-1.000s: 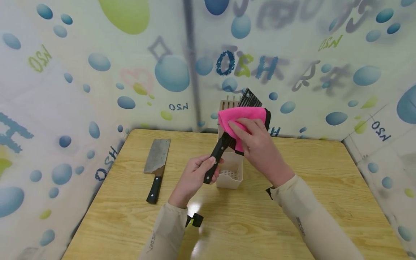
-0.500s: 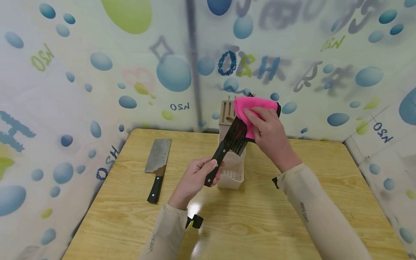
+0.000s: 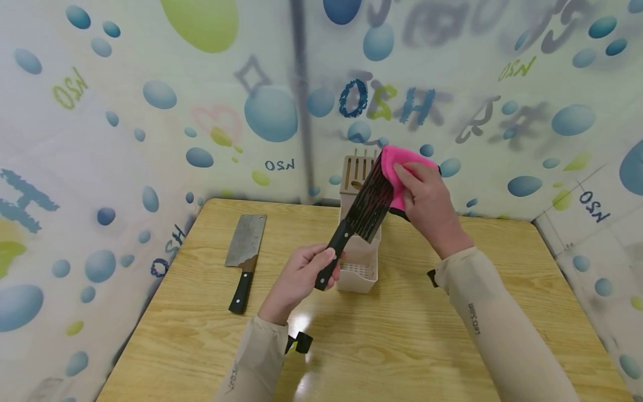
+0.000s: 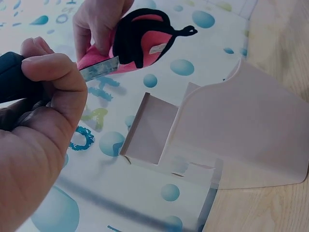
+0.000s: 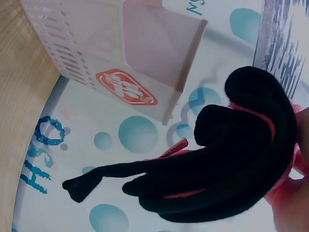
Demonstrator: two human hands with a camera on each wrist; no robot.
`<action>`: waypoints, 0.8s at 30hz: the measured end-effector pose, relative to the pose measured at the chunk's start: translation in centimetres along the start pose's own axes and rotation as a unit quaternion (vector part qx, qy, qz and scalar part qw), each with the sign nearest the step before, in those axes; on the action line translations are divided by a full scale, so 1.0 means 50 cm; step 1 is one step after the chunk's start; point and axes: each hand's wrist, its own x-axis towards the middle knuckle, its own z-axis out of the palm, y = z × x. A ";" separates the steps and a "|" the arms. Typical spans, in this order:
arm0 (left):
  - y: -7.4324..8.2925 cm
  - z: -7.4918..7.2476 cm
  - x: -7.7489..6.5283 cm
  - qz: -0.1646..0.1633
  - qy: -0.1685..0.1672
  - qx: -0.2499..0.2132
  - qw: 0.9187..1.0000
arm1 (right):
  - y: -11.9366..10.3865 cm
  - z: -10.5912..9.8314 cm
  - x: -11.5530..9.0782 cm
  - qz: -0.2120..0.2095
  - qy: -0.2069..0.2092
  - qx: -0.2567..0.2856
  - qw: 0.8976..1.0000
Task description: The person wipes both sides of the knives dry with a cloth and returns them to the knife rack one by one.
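Head view: the left hand (image 3: pixel 297 274) grips a dark-streaked cleaver (image 3: pixel 370 206) by its black handle, aslant above the bench (image 3: pixel 392 352), handle near left, blade far right. The right hand (image 3: pixel 428 202) pinches a folded pink cloth (image 3: pixel 394 160) against the blade's far end. Beyond the blade stands a beige slotted knife holder (image 3: pixel 355 285); farther left, a plain grey cleaver (image 3: pixel 246 244) lies flat. Right wrist view: the holder bears a red emblem (image 5: pixel 126 87); a black loop (image 5: pixel 83 187) projects from the cloth.
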 end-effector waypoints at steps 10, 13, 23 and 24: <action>0.006 0.003 -0.001 -0.003 0.006 0.025 1.000 | 0.017 -0.007 -0.025 0.040 -0.014 0.000 0.999; 0.011 0.003 -0.001 -0.008 0.016 0.049 0.999 | 0.023 -0.015 -0.039 0.061 -0.020 -0.006 0.998; 0.035 0.000 0.001 -0.019 0.053 0.133 0.989 | 0.049 -0.044 -0.099 0.120 -0.088 -0.038 0.988; 0.037 -0.001 0.002 -0.019 0.056 0.137 0.989 | 0.052 -0.046 -0.106 0.126 -0.098 -0.045 0.986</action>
